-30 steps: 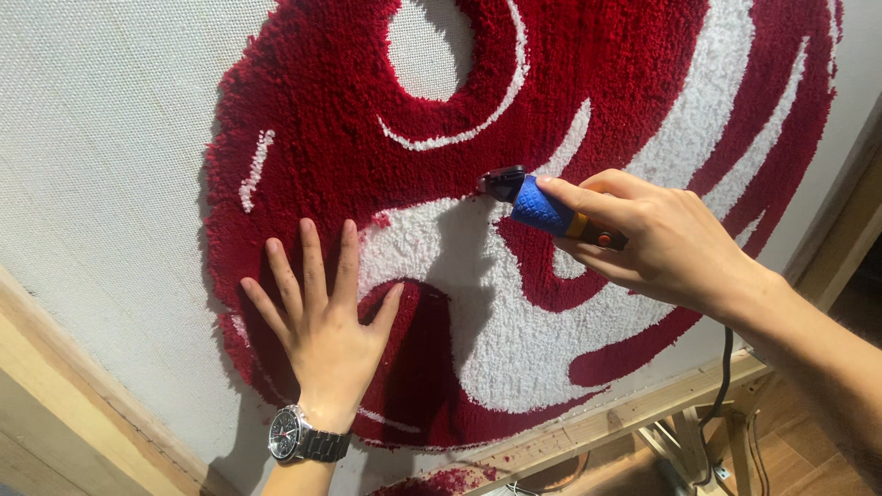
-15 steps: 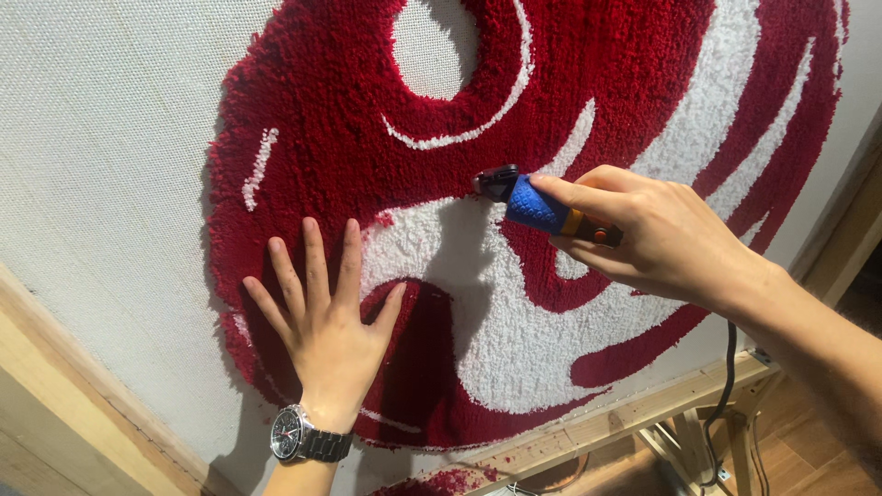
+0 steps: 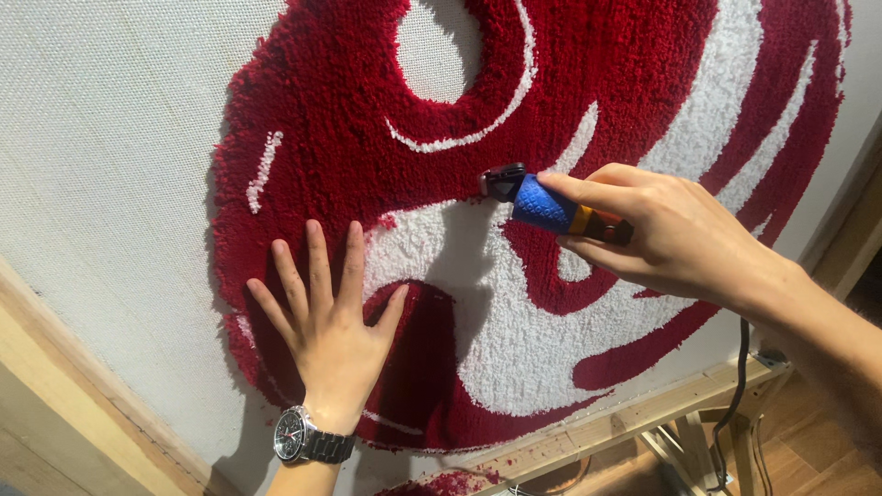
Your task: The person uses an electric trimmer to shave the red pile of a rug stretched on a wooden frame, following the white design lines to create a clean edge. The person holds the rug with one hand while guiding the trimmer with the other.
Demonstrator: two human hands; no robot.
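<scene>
A tufted red and white rug [image 3: 588, 110] hangs on a pale backing cloth stretched over a wooden frame. My left hand [image 3: 329, 326] lies flat on the red pile at the lower left, fingers spread, a metal wristwatch [image 3: 303, 441] on the wrist. My right hand [image 3: 666, 234] grips a blue and orange corded trimmer [image 3: 542, 204]. Its black head touches the pile where red meets white, near the rug's middle.
Bare backing cloth [image 3: 101, 165] fills the left side. The wooden frame edge [image 3: 83, 404] runs along the bottom left and under the rug. A black cord [image 3: 735, 395] hangs below my right wrist over a wooden floor [image 3: 818, 441]. Red yarn scraps [image 3: 450, 484] lie at the bottom.
The trimmer head has crept slightly left along the red and white border. My left hand has stayed pressed on the pile.
</scene>
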